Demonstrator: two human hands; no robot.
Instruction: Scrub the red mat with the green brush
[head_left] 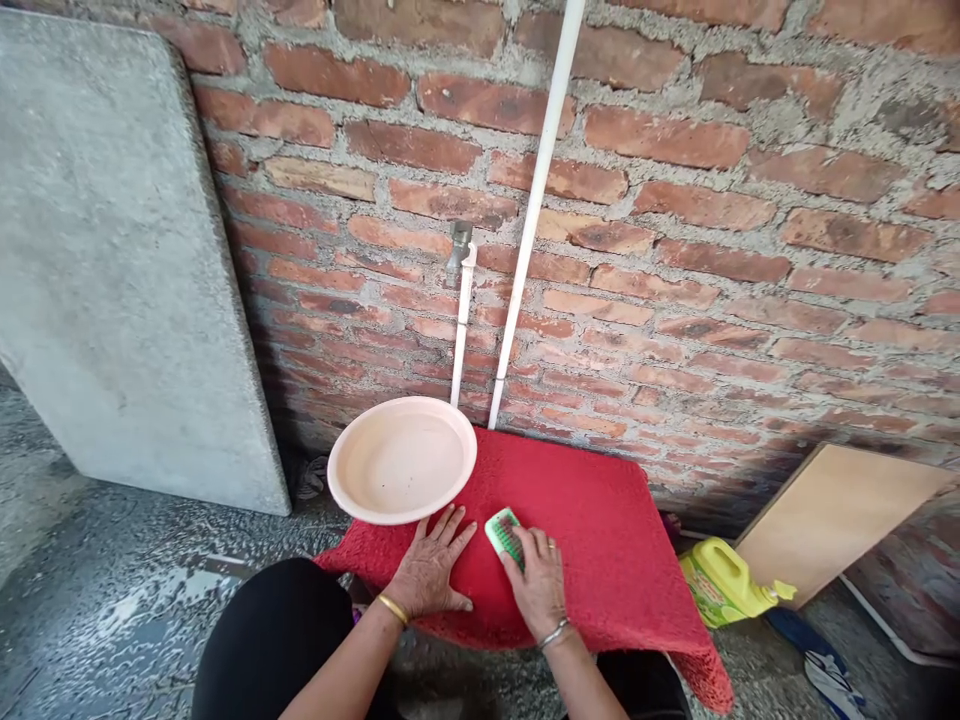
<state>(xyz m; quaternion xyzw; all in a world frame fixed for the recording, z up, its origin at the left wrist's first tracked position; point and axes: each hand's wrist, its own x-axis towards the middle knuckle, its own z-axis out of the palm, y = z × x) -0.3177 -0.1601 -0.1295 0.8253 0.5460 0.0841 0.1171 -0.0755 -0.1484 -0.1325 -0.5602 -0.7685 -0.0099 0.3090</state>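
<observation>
A red cloth [592,520] is spread over a low surface in front of me and hangs down over its edges. My left hand [431,568] lies on the cloth with its fingers spread, just below a pale pink basin [405,455]. In my right hand [538,580] is a green and white scrub brush [501,530], gripped at its near end and held at the cloth. The side of the brush turned to me shows a green grid. Whether its bristles touch the cloth is hidden. The basin stands at the far left corner of the cloth, with a few dark specks inside.
A brick wall [675,220] rises behind, with a white pipe [536,200] and a tap [459,250]. A grey slab [127,260] leans at left above wet floor [120,610]. At right are a yellow jug [724,580], a board [840,510] and slippers [817,660].
</observation>
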